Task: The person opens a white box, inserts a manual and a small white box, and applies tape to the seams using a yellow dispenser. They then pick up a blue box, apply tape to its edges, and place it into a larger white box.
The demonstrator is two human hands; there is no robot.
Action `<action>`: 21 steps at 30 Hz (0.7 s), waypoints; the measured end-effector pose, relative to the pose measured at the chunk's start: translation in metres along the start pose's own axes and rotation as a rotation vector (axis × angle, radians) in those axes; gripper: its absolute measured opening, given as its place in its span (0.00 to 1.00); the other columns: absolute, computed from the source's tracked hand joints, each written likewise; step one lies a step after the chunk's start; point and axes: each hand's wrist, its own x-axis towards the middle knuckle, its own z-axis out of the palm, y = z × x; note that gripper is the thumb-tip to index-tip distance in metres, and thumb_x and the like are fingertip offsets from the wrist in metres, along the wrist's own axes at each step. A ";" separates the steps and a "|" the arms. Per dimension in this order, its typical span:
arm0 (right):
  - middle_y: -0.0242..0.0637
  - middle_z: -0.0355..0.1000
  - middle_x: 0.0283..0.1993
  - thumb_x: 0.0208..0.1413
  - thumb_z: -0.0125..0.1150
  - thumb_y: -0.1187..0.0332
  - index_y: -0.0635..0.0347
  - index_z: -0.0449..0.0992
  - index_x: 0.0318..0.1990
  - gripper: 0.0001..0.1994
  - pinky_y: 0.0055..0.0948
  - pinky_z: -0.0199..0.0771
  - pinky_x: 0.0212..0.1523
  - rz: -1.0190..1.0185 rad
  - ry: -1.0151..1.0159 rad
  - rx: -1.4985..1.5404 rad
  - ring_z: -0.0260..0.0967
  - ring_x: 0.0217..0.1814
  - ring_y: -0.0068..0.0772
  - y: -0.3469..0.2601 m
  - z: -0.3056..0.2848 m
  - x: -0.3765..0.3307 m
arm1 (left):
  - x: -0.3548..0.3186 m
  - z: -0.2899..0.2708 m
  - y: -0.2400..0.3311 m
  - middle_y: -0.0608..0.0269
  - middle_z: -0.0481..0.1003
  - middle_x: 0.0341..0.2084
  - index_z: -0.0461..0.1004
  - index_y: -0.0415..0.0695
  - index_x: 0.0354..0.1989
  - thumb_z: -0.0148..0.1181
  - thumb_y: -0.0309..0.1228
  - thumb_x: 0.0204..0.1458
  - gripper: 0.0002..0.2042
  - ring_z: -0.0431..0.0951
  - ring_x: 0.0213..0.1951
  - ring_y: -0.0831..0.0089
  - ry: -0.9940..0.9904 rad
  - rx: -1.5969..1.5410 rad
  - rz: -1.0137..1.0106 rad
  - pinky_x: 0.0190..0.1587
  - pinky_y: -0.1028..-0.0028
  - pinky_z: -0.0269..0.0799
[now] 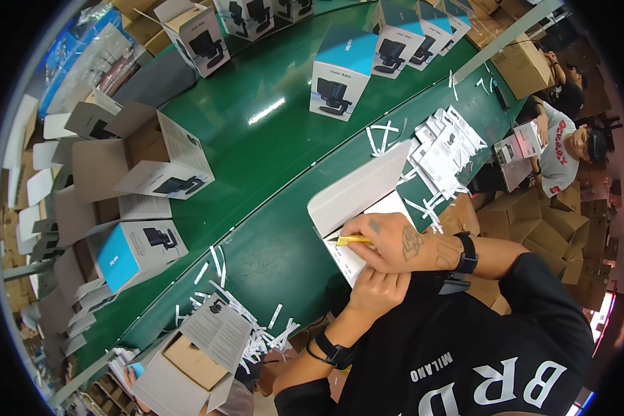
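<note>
A white open carton rests in front of me at the green bench's near edge, its large flap raised. My right hand is closed around a slim yellow cutter, whose dark tip is at the carton's printed side. Just below, my left hand is curled against the near side of the carton, its fingers partly hidden. Past the carton lies a heap of white printed sheets with narrow white strips around it.
Several printed boxes stand along the bench's far side. Open boxes crowd the left. Cut strips lie near another person's open box. At right, a co-worker holds a box, with brown cartons nearby.
</note>
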 end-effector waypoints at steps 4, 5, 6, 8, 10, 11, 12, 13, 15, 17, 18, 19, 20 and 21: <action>0.38 0.79 0.42 0.56 0.60 0.69 0.54 0.82 0.45 0.11 0.43 0.83 0.36 0.267 0.068 -0.126 0.79 0.37 0.47 -0.016 -0.003 -0.003 | 0.004 0.000 0.002 0.66 0.79 0.24 0.84 0.51 0.32 0.64 0.30 0.50 0.04 0.80 0.30 0.69 -0.075 -0.014 0.054 0.36 0.69 0.74; 0.39 0.79 0.41 0.56 0.58 0.69 0.53 0.82 0.45 0.11 0.44 0.83 0.37 0.303 0.101 -0.222 0.79 0.37 0.48 -0.018 0.009 -0.011 | -0.003 -0.003 0.005 0.67 0.78 0.24 0.83 0.52 0.32 0.65 0.30 0.49 0.03 0.79 0.30 0.69 -0.191 -0.009 0.073 0.34 0.67 0.74; 0.39 0.79 0.39 0.56 0.56 0.69 0.49 0.82 0.42 0.10 0.44 0.82 0.37 0.576 -0.080 -0.130 0.79 0.35 0.46 0.021 0.084 -0.022 | -0.015 -0.009 0.004 0.67 0.78 0.24 0.83 0.52 0.32 0.65 0.31 0.48 0.04 0.79 0.28 0.68 -0.134 -0.011 0.100 0.33 0.65 0.75; 0.35 0.78 0.38 0.55 0.56 0.68 0.48 0.81 0.40 0.09 0.42 0.82 0.37 0.138 0.136 0.382 0.79 0.34 0.44 -0.016 0.029 -0.012 | -0.042 0.003 0.002 0.62 0.82 0.28 0.85 0.49 0.33 0.66 0.31 0.48 0.05 0.82 0.29 0.63 -0.069 0.004 0.016 0.35 0.60 0.78; 0.34 0.75 0.36 0.58 0.54 0.66 0.51 0.79 0.42 0.09 0.36 0.82 0.37 -0.168 0.246 -0.035 0.78 0.34 0.42 0.005 0.071 -0.028 | -0.056 -0.016 0.014 0.49 0.82 0.40 0.83 0.42 0.43 0.63 0.41 0.60 0.14 0.83 0.41 0.51 -0.296 -0.013 -0.070 0.46 0.57 0.80; 0.34 0.75 0.36 0.58 0.54 0.66 0.51 0.79 0.42 0.09 0.36 0.82 0.37 -0.160 0.282 -0.089 0.78 0.34 0.42 0.016 0.098 -0.037 | -0.061 -0.019 0.015 0.49 0.82 0.40 0.83 0.42 0.43 0.63 0.41 0.60 0.14 0.83 0.41 0.51 -0.275 -0.025 -0.010 0.46 0.57 0.80; 0.35 0.74 0.36 0.58 0.54 0.66 0.51 0.79 0.43 0.10 0.34 0.81 0.37 -0.138 0.111 -0.151 0.78 0.34 0.40 0.026 0.107 -0.037 | -0.059 -0.017 0.015 0.55 0.80 0.32 0.81 0.46 0.35 0.64 0.36 0.58 0.08 0.82 0.35 0.55 -0.259 -0.020 -0.017 0.41 0.58 0.80; 0.35 0.73 0.36 0.58 0.55 0.65 0.51 0.80 0.44 0.10 0.31 0.80 0.37 -0.111 -0.060 -0.200 0.77 0.34 0.38 0.039 0.115 -0.037 | -0.055 -0.014 0.014 0.60 0.77 0.25 0.79 0.49 0.28 0.65 0.32 0.55 0.05 0.81 0.29 0.59 -0.250 -0.009 -0.032 0.36 0.59 0.79; 0.36 0.73 0.36 0.58 0.55 0.66 0.52 0.79 0.44 0.10 0.32 0.80 0.37 -0.072 -0.073 -0.212 0.77 0.35 0.38 0.031 0.097 -0.019 | -0.055 -0.013 0.009 0.57 0.79 0.27 0.80 0.47 0.30 0.65 0.32 0.56 0.05 0.81 0.31 0.58 -0.258 -0.016 -0.005 0.37 0.60 0.79; 0.37 0.74 0.38 0.57 0.55 0.68 0.53 0.78 0.44 0.10 0.32 0.80 0.38 -0.002 -0.137 -0.194 0.78 0.36 0.38 0.012 0.072 -0.013 | -0.054 -0.016 0.008 0.52 0.82 0.32 0.83 0.43 0.35 0.65 0.33 0.56 0.07 0.83 0.35 0.57 -0.293 -0.030 -0.005 0.39 0.60 0.80; 0.38 0.75 0.38 0.56 0.55 0.68 0.54 0.78 0.43 0.09 0.32 0.80 0.38 0.031 -0.171 -0.178 0.78 0.37 0.37 0.005 0.055 -0.015 | -0.050 -0.016 0.005 0.52 0.82 0.32 0.83 0.43 0.35 0.65 0.33 0.56 0.07 0.83 0.35 0.57 -0.308 -0.022 -0.006 0.39 0.60 0.80; 0.39 0.75 0.39 0.55 0.55 0.69 0.55 0.77 0.43 0.09 0.32 0.80 0.39 0.064 -0.207 -0.158 0.78 0.38 0.37 -0.004 0.040 -0.005 | -0.040 -0.011 0.007 0.54 0.82 0.30 0.83 0.43 0.34 0.66 0.32 0.54 0.06 0.83 0.32 0.57 -0.204 -0.009 0.004 0.38 0.60 0.80; 0.39 0.76 0.40 0.55 0.55 0.70 0.56 0.77 0.43 0.09 0.32 0.80 0.39 0.097 -0.245 -0.126 0.78 0.38 0.37 -0.014 0.019 -0.006 | -0.036 -0.008 0.006 0.56 0.82 0.28 0.84 0.44 0.32 0.67 0.30 0.51 0.04 0.83 0.30 0.57 -0.111 0.004 0.008 0.36 0.59 0.80; 0.40 0.76 0.40 0.54 0.55 0.70 0.56 0.76 0.43 0.09 0.32 0.80 0.39 0.128 -0.287 -0.091 0.78 0.39 0.37 -0.028 0.017 -0.002 | -0.033 -0.009 0.007 0.57 0.82 0.27 0.84 0.44 0.30 0.68 0.29 0.49 0.03 0.83 0.28 0.57 -0.020 0.018 0.011 0.34 0.59 0.80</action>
